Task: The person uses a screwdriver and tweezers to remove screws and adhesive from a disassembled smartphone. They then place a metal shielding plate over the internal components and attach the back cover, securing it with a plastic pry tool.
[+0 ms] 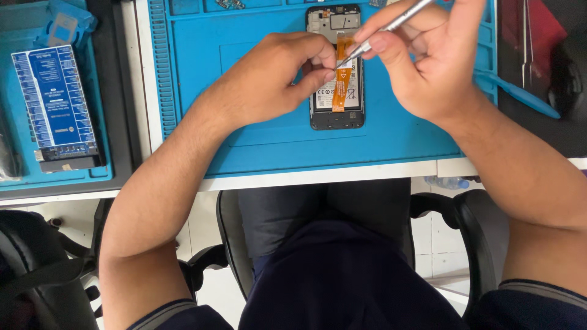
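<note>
Two bare hands worked over an opened smartphone (336, 116) that lay face down, back cover off, near the middle of a blue silicone repair mat (257, 140). The left hand (269, 79) rested on the mat just left of the phone, its thumb and forefinger pinched narrowly on an orange flex cable (341, 85) running lengthwise down the phone's battery. The right hand (428, 61) hovered just right of the phone's upper half, fingers closed around a slim metal tool (391, 24) whose tip met the flex cable near the left fingertips.

Right of the phone, at the mat's edge, lay a blue plastic pry tool (520, 95), and beyond it metal tweezers (526, 43) on a dark surface. Well left of the phone, off the mat, sat a blue circuit board (55, 104) in a teal tray (18, 177). A few small screws (229, 4) lay on the mat, up and left of the phone.
</note>
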